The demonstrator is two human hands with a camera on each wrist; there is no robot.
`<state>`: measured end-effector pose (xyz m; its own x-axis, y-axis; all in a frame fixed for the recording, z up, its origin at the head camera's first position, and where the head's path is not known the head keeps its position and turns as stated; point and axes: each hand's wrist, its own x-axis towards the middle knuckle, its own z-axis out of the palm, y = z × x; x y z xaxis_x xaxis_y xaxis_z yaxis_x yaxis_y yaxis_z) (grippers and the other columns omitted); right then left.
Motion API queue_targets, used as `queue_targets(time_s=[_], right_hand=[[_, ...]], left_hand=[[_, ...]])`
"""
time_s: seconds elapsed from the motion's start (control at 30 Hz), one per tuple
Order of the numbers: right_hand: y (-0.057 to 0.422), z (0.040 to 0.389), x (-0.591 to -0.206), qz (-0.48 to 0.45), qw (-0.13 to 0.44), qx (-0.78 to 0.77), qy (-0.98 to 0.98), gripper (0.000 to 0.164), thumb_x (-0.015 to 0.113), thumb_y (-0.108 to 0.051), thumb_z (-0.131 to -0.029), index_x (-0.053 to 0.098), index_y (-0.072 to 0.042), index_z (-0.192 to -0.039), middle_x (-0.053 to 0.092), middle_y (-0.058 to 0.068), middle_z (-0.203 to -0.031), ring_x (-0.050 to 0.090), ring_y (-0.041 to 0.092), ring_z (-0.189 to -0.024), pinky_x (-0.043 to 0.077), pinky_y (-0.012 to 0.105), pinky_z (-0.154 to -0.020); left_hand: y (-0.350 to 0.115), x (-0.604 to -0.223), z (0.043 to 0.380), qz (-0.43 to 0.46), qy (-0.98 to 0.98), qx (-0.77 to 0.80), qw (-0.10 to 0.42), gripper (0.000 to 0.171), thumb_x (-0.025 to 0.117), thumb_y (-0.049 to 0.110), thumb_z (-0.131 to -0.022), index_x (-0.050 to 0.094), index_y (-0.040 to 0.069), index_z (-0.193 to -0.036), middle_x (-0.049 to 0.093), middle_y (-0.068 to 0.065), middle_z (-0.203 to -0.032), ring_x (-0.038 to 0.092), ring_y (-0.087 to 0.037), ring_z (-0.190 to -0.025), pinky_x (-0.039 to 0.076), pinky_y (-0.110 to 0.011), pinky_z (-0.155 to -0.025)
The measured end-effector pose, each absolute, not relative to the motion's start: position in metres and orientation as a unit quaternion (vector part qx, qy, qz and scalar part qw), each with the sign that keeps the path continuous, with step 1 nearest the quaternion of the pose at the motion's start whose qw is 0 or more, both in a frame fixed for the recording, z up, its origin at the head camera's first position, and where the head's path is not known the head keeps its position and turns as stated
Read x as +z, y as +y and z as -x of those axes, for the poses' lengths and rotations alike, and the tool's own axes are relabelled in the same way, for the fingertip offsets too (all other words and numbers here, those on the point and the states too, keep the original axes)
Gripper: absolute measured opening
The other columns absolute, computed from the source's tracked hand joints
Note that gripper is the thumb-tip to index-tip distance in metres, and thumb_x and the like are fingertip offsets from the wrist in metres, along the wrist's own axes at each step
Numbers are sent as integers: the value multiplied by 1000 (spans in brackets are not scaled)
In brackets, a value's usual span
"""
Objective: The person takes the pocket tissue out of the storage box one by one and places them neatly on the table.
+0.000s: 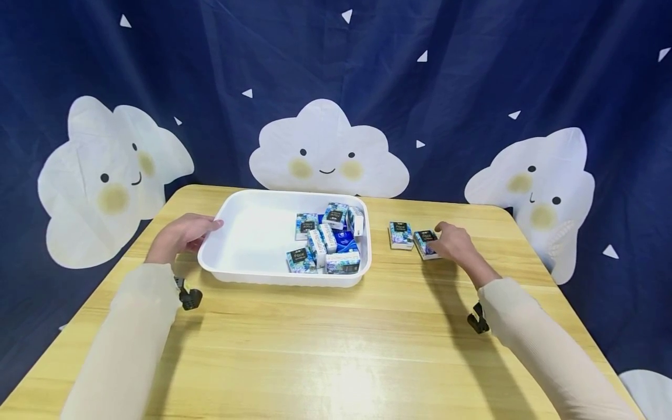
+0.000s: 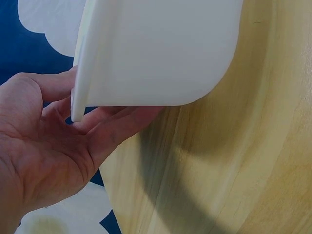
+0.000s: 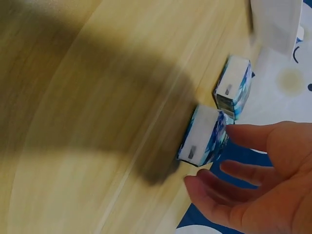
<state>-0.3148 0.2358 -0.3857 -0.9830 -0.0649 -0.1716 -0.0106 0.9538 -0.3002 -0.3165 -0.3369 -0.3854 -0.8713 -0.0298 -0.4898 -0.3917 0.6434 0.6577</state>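
Note:
My left hand (image 1: 188, 233) grips the left rim of a white plastic tray (image 1: 247, 279); in the left wrist view the thumb lies at the rim and the fingers reach beneath. My right hand (image 1: 455, 244) is around a small blue floral tissue pack (image 1: 424, 245) with a black "Face" label, lying flat on the table. In the right wrist view the thumb meets the pack's edge, while the other fingers appear slightly apart from it. A second matching tissue pack (image 1: 401, 235) lies just left of it.
Several similar floral packs (image 1: 307, 226) lie or stand in the tray's right half, with plain blue packaging (image 1: 345, 240) among them. The wooden table (image 1: 315, 338) ends at a dark blue curtain (image 1: 446, 99) with cloud faces. A small black device (image 1: 190, 298) sits at the left wrist.

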Motion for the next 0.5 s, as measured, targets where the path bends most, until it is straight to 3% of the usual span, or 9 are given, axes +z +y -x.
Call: queue_targets(time_s=[0.3,0.5], right_hand=[[235,316,-392,21,101,-155,982,56,55,-20,-97,46,13,-142,54,34,-137,55,52,-119,49,57,-96],[232,320,-394,22,89,-160,983,56,57,-22,-97,48,13,-140,55,33,-138,52,53,-125,46,58,-102]], left_hand=[[-336,-386,317,120,876,407,229,67,42,42,-108,25,2,-159,45,-21,-142,55,-26,-109,50,-28,-79],[-336,-387,318,123,874,410,232,68,43,42,-108,24,2,-160,44,-21,-143,54,-27,-110,50,-28,-79]])
